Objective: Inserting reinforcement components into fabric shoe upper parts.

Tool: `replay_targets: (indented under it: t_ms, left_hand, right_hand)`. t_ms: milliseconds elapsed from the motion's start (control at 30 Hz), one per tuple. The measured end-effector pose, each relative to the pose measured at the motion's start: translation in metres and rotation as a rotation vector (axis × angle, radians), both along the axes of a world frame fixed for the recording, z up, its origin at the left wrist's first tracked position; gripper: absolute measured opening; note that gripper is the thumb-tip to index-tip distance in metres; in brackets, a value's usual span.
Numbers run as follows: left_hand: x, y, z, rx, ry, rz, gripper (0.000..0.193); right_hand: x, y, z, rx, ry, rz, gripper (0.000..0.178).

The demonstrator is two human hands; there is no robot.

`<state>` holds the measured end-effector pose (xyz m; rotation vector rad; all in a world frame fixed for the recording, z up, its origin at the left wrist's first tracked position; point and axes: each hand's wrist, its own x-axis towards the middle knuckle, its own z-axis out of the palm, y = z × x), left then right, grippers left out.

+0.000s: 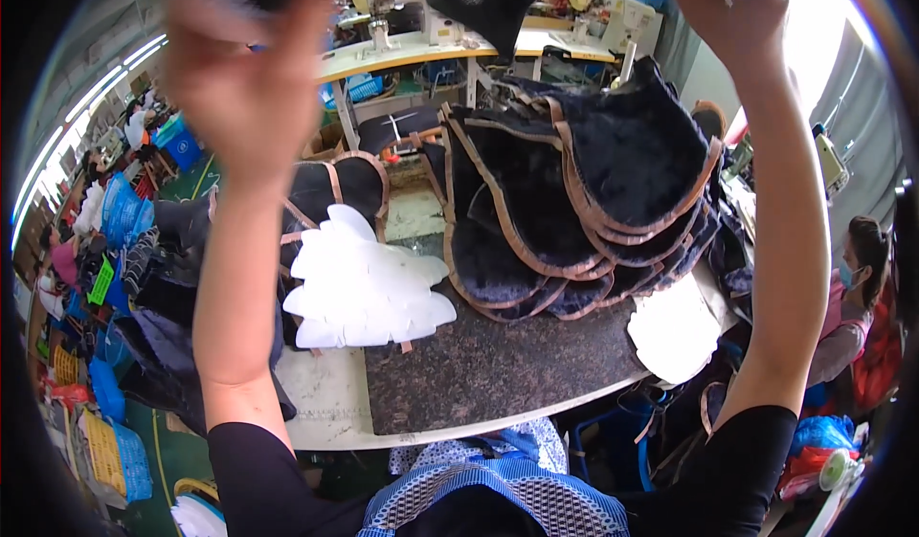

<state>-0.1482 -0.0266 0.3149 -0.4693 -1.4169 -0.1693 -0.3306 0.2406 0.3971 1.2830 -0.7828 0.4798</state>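
Note:
My raised left hand [244,87] is smeared by motion at the top left, with something black beside its fingers. Higher at the right is my right hand [732,6], its fingers cut off by the upper edge. Between them hangs a black piece of cloth [488,1], only its lower part in view; I cannot tell which hand holds it. Below lies an overlapping stack of black plush panels [637,154] with brown binding. A stack of white scalloped sheets [369,283] lies left of it, and another white stack [675,331] at the right.
The white table [330,408] carries a dark speckled board [498,374]. Sewing machines [440,25] stand on a bench beyond. More dark cloth [168,346] heaps at the left, near blue baskets [124,212]. A masked person [847,293] is at the far right.

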Motion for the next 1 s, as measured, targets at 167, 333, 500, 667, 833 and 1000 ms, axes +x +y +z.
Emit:
replay_targets:
  t_ms: [167, 333, 500, 667, 833, 1000]
  left_hand:
    - [-0.097, 0.045, -0.078, -0.175, -0.515, -0.079, 0.049]
    - [-0.159, 0.070, -0.143, -0.035, -0.964, -0.376, 0.059]
    - [-0.259, 0.111, -0.117, 0.018, -0.962, -0.125, 0.061]
    - [-0.337, 0.107, -0.153, 0.025, -1.203, -0.184, 0.071]
    - [-0.294, 0.161, -0.266, 0.017, -1.064, 0.082, 0.059]
    - [-0.304, 0.145, -0.226, 0.020, -1.215, -0.004, 0.061]
  right_hand:
    - [-0.084, 0.062, -0.061, 0.508, -0.478, -0.310, 0.055]
    - [-0.112, 0.114, -0.162, 0.733, -0.845, -0.549, 0.061]
    - [-0.158, 0.134, -0.185, 0.615, -1.072, -0.444, 0.060]
    - [-0.204, 0.139, -0.232, 0.528, -1.282, -0.197, 0.047]
    - [-0.189, 0.163, -0.366, 0.306, -1.254, -0.331, 0.049]
    - [-0.180, 0.162, -0.324, 0.429, -1.290, -0.434, 0.067]
